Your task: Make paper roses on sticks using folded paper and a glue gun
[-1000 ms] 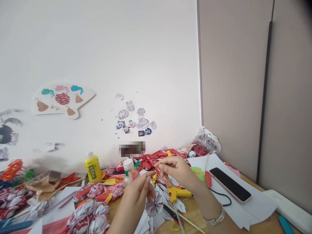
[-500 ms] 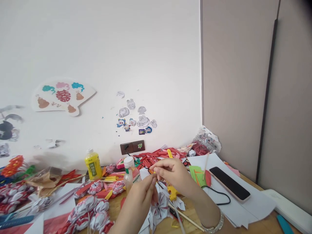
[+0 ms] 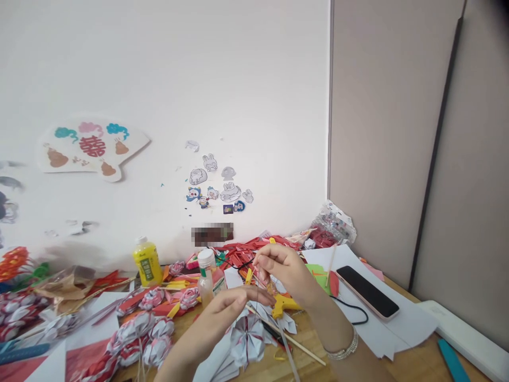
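My right hand [image 3: 280,264] is raised over the table with its fingertips pinched on a thin dark thread [image 3: 256,297]. The thread runs down past the fingers of my left hand [image 3: 228,307], which is stretched out flat, palm down, fingers pointing right. Below both hands is a folded white paper flower [image 3: 247,339] with pinkish lines. Whether the thread is tied to it, I cannot tell. Just right of my left fingertips lies a yellow glue gun [image 3: 284,305], partly covered by my right wrist. A thin wooden stick [image 3: 306,350] lies beside the flower.
Rolled red-and-white paper flowers [image 3: 137,339] crowd the left. Behind stand a yellow bottle [image 3: 147,262] and a clear white-capped bottle [image 3: 205,273]. Red paper strips [image 3: 246,252] are heaped by the wall. A phone [image 3: 368,292] rests on white paper [image 3: 413,331] at the right.
My hands have moved apart: the right one rose slightly, while the left one opened out flat below it. The paper flower shows more fully now. The view has shifted a little.
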Motion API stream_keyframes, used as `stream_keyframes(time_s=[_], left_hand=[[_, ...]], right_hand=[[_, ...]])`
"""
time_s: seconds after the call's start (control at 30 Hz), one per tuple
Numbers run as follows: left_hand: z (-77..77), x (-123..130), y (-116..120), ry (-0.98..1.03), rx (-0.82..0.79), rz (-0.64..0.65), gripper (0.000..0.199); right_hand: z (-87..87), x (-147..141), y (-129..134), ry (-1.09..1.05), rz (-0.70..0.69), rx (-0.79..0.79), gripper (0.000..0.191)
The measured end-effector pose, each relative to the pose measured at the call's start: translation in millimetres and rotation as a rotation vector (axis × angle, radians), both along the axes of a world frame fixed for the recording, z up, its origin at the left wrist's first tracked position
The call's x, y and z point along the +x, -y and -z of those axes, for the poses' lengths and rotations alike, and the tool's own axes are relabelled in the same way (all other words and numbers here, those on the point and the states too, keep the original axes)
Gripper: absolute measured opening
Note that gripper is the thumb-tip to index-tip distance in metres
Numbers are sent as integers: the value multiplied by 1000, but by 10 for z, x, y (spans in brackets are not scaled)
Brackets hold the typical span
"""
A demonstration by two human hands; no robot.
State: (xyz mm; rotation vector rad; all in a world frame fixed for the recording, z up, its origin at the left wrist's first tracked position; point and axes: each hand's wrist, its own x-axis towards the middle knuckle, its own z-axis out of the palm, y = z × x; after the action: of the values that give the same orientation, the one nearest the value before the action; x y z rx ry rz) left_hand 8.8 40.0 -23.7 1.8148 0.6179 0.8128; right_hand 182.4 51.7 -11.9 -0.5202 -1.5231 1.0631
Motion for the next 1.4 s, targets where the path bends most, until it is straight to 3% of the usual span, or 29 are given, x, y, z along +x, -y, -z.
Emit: stream_keyframes(time_s=[0.1, 0.23, 0.77, 1.03, 1.2, 1.4], left_hand=[[72, -18, -23, 39, -85, 125, 52], [147, 10, -63, 71, -137, 209, 47], [289, 119, -195, 145, -120, 132, 35], [352, 179, -186, 211, -154, 106, 39], [392, 182, -212, 233, -173, 52, 39], [388, 200, -204, 194, -194, 54, 40]], right_hand=[[35, 55, -56, -78, -61, 10, 26], [66, 145, -111, -103, -32, 50, 23], [21, 132, -64, -143, 63, 109, 22], [48, 129, -105, -231, -92, -15, 23], [26, 122, -75, -101, -146, -21, 25], [-23, 98, -50, 15, -21, 26, 29]])
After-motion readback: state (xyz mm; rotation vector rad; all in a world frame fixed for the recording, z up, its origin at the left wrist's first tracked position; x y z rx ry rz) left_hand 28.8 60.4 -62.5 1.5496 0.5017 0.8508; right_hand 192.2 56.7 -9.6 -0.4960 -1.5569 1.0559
